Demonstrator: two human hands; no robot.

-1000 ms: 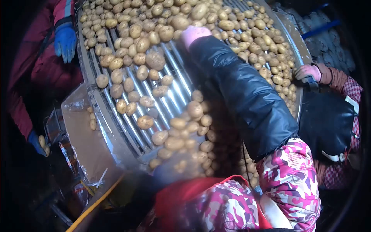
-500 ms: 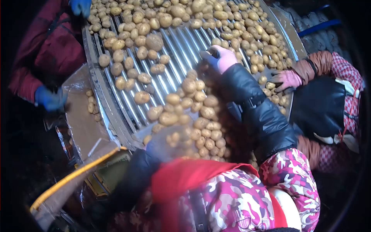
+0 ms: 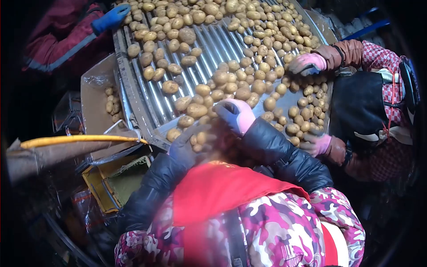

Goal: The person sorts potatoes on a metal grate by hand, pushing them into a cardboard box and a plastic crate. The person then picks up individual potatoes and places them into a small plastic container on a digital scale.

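My left hand [image 3: 183, 146], in a grey-violet glove, is blurred at the near edge of the roller table [image 3: 162, 101]. Its fingers stretch out over a few potatoes [image 3: 200, 138], apparently apart. To its right, my right hand [image 3: 236, 116], in a pink and blue glove, is bent downward among potatoes [image 3: 242, 94]. The undersides of its fingers are hidden, so whether a potato is in them does not show. Below both hands the area is dark and partly covered by my red cloth [image 3: 222, 184].
On the right, a co-worker's two gloved hands [image 3: 308, 63] touch potatoes. A blue-gloved hand [image 3: 111, 18] of another person is at the upper left. A cardboard box [image 3: 95, 84] with potatoes stands left, near a yellow bar [image 3: 80, 140] and a yellow crate [image 3: 102, 191].
My right hand has come back from the rollers toward my body, and potatoes lie nearer me. My left hand remains near the edge. The co-worker's upper hand is now over potatoes.
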